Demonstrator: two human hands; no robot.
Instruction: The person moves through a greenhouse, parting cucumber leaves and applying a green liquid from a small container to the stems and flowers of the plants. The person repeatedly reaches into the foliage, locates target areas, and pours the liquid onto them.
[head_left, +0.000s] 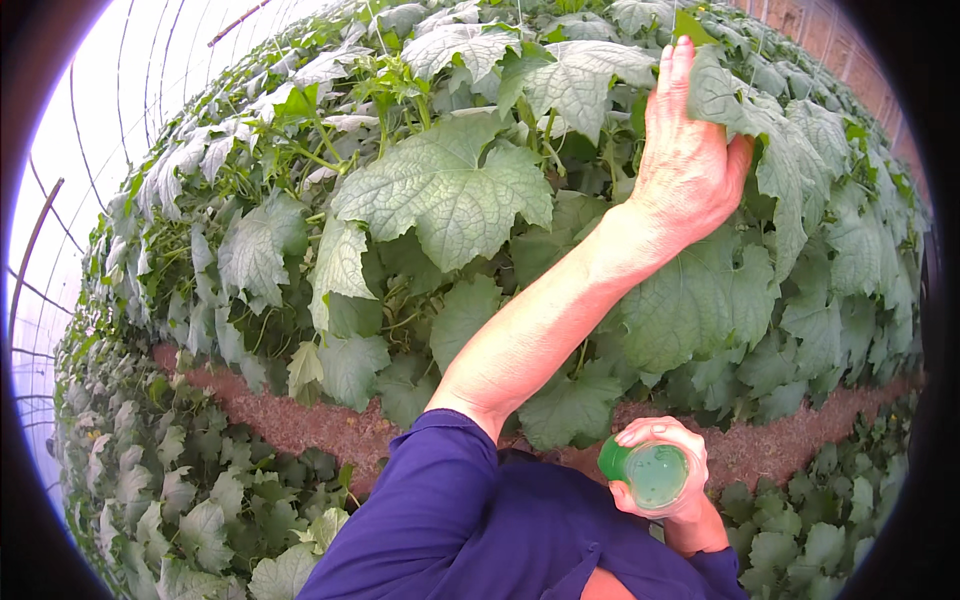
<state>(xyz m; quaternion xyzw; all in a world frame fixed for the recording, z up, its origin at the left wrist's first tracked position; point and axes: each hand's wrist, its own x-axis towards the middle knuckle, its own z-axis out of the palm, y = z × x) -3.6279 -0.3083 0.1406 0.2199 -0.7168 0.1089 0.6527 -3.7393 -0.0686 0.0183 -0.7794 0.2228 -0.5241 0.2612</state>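
My left hand (686, 146) reaches up among large lobed leaves of cucumber-like vines. The back of the hand shows and its fingers point upward. A broad leaf (720, 90) lies against the fingers and partly covers the space between them and the thumb; whether they grip anything is hidden. Low in front of my body, my right hand (694, 450) is wrapped around a clear cup (656, 476) of pale green liquid, seen from above. A bright green piece (615, 457) sits at the cup's left side, by my fingers. Left of my forearm spreads another big leaf (457, 187).
The dense vine row (360, 315) curves across the view, with thin vertical strings (520, 15) at its top. A strip of brown soil (300, 420) runs between it and lower plants (202, 525) behind me. Translucent greenhouse sheeting (97, 112) with thin ribs stands at left.
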